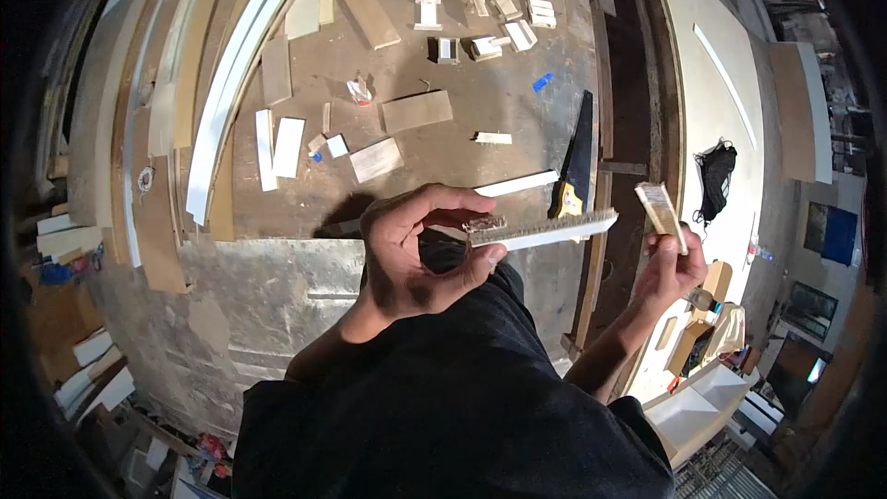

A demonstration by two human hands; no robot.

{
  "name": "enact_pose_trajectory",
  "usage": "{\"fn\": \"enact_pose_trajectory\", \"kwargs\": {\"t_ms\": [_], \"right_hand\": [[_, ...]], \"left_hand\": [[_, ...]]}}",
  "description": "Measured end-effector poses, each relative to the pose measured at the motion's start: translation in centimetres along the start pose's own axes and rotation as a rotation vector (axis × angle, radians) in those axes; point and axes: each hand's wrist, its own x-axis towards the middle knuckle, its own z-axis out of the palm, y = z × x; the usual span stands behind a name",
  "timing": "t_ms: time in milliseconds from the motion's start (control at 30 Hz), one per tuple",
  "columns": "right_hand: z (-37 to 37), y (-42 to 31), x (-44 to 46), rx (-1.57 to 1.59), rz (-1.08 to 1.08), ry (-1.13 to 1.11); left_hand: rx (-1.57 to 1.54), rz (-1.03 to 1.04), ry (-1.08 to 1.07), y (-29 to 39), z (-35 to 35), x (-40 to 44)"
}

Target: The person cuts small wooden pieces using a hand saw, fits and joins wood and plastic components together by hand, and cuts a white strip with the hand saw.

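Note:
My left hand (411, 254) is closed on a narrow wooden strip (550, 231) with a white face and a rough brown edge, held between thumb and fingers. At the gripped end is a short brown piece (485, 223); I cannot tell if it is joined to the strip. Out to the right, my right hand (673, 273) pinches a small flat wood piece (660, 211), tilted upright and apart from the strip. Beyond the strip, a handsaw (577, 152) with a black blade and yellow handle lies along the table's right edge.
On the brown worktable (499, 79) are several small wooden assemblies (504, 2), loose offcuts (416, 111) and a white strip (517, 184). Long boards (236, 92) lie at the left. Black mesh (715, 180) rests on the pale board at the right.

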Motion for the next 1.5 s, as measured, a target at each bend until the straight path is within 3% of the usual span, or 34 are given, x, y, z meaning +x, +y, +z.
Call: {"fn": "enact_pose_trajectory", "kwargs": {"t_ms": [100, 300, 400, 600, 1300, 1500], "right_hand": [[-0.2, -1.6, 1.2, 0.051, -0.044, 0.005], [4.3, -7.6, 2.1, -0.112, -0.014, -0.413], [6.3, -9.0, 1.9, -0.206, 0.06, -0.519], [6.7, -8.4, 1.3, -0.225, 0.002, -0.598], [8.5, -10.0, -0.9, -0.34, -0.103, -0.512], [7.3, -9.3, -1.4, -0.379, -0.151, -0.498]], "left_hand": [[0.039, 0.012, 0.012, -0.1, 0.0, -0.4], [0.07, 0.061, -0.009, 0.2, -0.1, -1.0], [0.131, 0.074, -0.065, 0.4, -0.9, -1.4], [0.2, 0.138, -0.085, 0.3, -1.2, -1.9], [0.092, 0.089, -0.097, 0.8, -1.6, -3.0], [0.026, -0.069, -0.095, 0.7, -2.2, -3.2]]}}
